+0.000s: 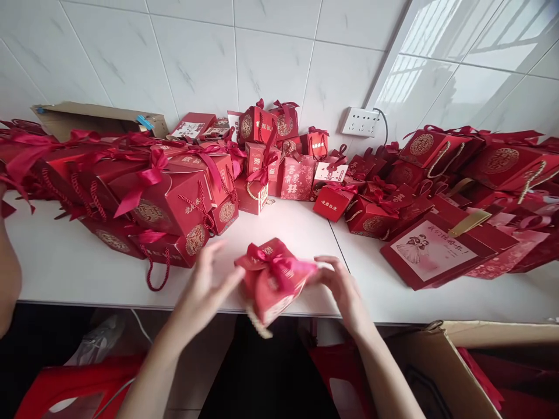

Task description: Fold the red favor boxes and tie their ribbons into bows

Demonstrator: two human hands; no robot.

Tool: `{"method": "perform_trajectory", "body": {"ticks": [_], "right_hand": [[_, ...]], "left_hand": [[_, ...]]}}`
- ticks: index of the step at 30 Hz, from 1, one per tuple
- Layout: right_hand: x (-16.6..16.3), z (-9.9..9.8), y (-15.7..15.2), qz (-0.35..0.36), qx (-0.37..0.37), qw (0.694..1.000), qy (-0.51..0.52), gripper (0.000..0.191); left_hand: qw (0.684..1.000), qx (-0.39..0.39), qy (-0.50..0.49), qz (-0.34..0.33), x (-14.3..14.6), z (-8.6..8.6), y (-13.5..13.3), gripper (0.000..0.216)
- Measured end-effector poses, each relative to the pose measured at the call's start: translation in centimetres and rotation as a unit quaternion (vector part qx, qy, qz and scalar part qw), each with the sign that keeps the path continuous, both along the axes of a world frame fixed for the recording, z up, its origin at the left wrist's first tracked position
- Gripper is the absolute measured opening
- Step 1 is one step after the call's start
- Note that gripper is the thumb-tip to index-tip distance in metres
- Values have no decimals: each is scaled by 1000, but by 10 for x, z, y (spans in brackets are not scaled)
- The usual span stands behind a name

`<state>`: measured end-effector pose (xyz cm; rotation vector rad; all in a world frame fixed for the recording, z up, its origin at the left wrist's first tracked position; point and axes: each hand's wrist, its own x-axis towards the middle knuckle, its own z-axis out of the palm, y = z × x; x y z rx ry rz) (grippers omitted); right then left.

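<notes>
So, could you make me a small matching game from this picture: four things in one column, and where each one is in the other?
Things:
1. gift box
2. socket
3. picture card
4. carton

Places:
A. on the tiled wall
B. below the edge of the table, lower right
C. between the left hand and the right hand
D. lying flat on the table, right side

Pairs: 1-C, 2-A, 3-D, 4-B
</notes>
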<state>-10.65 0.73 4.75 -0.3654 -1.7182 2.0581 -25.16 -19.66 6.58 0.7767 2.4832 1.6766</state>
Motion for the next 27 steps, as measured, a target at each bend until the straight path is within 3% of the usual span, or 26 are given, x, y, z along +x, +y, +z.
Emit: {"method": "perform_trajectory", "body": {"ticks": [2, 4, 7, 12, 14, 17, 19, 27], "right_hand": [[19, 3, -2, -4, 20, 1000, -23, 46], [32, 7, -3, -31, 39, 999, -18, 50], [35, 13, -6, -74, 115, 990, -15, 39], [25, 14, -19, -15, 230, 973, -8, 29], [22, 11, -26, -6, 262, 965, 3, 44], [19, 7, -37, -2, 319, 948, -4, 85], [18, 5, -41, 7, 350, 937, -21, 102], [21, 8, -40, 31, 379, 921, -83, 107]], "left_hand": [[992, 64, 23, 108, -14, 3, -13, 43], [983, 117, 35, 139, -15, 7, -21, 37], [991, 117, 17, 59, 0, 11, -18, 41], [996, 79, -35, -28, 22, 8, 1, 40], [995, 79, -51, -30, 26, 5, 7, 39], [994, 93, -61, -16, 34, 2, 15, 38], [994, 91, -62, -22, 42, 2, 17, 38], [993, 72, -87, -34, 49, 5, 9, 28]]}}
